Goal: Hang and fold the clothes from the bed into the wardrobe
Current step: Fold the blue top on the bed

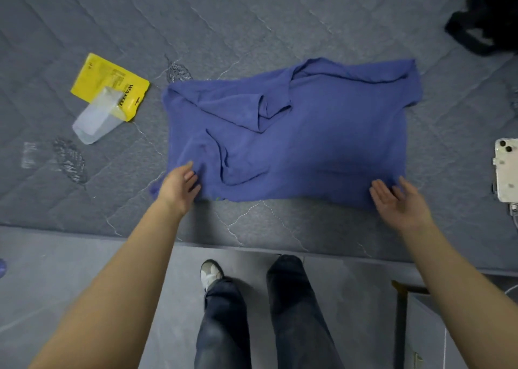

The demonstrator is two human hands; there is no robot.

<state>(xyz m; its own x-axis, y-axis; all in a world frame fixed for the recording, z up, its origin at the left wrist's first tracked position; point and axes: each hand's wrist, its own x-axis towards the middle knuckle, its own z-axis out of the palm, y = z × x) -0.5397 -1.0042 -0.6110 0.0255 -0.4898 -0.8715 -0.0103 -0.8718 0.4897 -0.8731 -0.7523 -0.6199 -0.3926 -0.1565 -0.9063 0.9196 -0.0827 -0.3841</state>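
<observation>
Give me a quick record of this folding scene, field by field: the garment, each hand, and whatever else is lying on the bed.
garment: blue shirt, partly folded, spread on the grey mattress
left hand: fingers straight, touching the shirt's near left corner
right hand: open, palm up, at the shirt's near right edge
left of shirt: yellow packet with a clear plastic case lying partly on it
right edge: white phone
far right corner: black item, unclear what
stage: folding not finished
</observation>
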